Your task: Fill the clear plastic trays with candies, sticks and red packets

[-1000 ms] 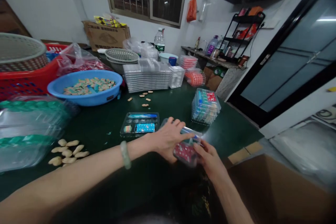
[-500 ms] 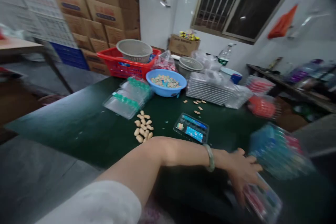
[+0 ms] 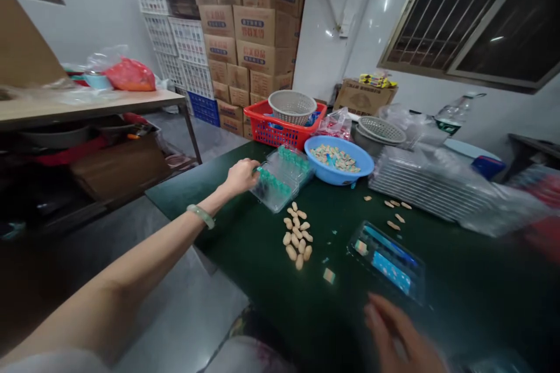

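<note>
Having swung leftward, the left hand (image 3: 242,176) is gripping glossy, flat, clear-plastic packaging with bumpy green rows (image 3: 286,176); the blurred right hand (image 3: 400,335) is hanging half-open.

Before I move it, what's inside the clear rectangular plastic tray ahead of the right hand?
A long thin blue item, a blue patterned packet and a small multicoloured block. They hide the tray directly beneath.

White wall (image 3: 328,29), barred dark window (image 3: 472,17), stacked cartons (image 3: 262,29), pale-topped table (image 3: 131,100), grey floor (image 3: 175,297).
</note>
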Demonstrator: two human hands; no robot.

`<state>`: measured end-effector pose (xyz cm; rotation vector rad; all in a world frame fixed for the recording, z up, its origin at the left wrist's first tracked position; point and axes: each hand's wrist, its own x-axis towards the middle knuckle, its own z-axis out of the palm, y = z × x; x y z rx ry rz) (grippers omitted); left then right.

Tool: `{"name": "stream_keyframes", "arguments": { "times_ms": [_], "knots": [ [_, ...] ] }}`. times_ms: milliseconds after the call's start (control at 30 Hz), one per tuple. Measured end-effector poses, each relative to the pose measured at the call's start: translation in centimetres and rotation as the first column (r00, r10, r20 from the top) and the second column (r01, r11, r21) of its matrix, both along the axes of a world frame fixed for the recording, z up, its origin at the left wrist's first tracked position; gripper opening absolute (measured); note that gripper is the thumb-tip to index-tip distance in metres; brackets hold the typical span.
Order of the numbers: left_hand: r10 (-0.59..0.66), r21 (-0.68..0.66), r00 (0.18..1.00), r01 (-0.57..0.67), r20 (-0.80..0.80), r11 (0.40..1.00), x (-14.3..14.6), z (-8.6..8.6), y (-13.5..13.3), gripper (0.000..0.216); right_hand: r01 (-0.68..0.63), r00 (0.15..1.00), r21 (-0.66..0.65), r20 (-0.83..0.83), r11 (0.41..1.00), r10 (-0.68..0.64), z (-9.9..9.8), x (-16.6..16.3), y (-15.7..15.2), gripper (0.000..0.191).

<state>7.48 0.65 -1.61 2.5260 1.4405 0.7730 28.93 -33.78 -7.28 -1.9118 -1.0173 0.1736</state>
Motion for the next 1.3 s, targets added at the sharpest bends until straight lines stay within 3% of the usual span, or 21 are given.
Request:
{"name": "stream_keyframes", "arguments": {
  "times_ms": [67,167,300,400,600,767,933,1133,1300],
  "knots": [
    [0.037,-0.065,0.999,-0.038,-0.027,0.997,-1.8,-1.5,1.5,0.027,-0.258,0.955,-0.020,-0.155,0.966,0.252,0.7,-0.8,5.0,0.031],
    [0.046,-0.120,0.998,-0.050,-0.037,0.991,-2.6,-3.1,2.0,0.023,-0.378,0.867,0.088,-0.315,0.922,0.385,1.4,-1.9,13.7,0.027],
    [0.063,-0.129,0.998,-0.065,-0.021,0.989,-2.5,-3.6,1.7,0.022,-0.345,0.867,0.047,-0.367,0.938,0.337,1.1,-3.0,23.1,0.019],
    [0.083,-0.120,0.996,-0.081,0.010,0.989,-2.6,-3.5,1.6,0.021,-0.278,0.896,0.000,-0.361,0.961,0.259,0.6,-3.5,26.3,0.013],
    [0.164,-0.189,0.975,-0.134,0.150,0.973,-3.2,-3.1,2.3,0.029,-0.220,0.890,-0.095,-0.428,0.971,0.159,0.9,-3.9,27.4,0.009],
    [0.155,-0.366,0.930,-0.023,0.334,0.930,-3.1,-2.3,1.9,0.013,-0.221,0.843,-0.141,-0.525,0.965,0.116,2.2,-4.3,27.5,0.008],
    [0.215,-0.545,0.808,0.150,0.548,0.825,-2.7,-1.8,0.8,0.010,-0.217,0.811,-0.129,-0.575,0.968,0.106,2.5,-4.6,27.5,0.007],
    [0.337,-0.685,0.690,0.315,0.640,0.657,-2.7,-2.0,1.1,0.031,-0.224,0.783,-0.033,-0.601,0.974,0.160,2.6,-4.7,27.7,0.010],
    [0.364,-0.674,0.612,0.408,0.702,0.616,-3.3,-0.7,0.8,0.038,-0.232,0.699,0.067,-0.683,0.970,0.214,3.5,-4.8,27.2,0.008]
  ]
}}
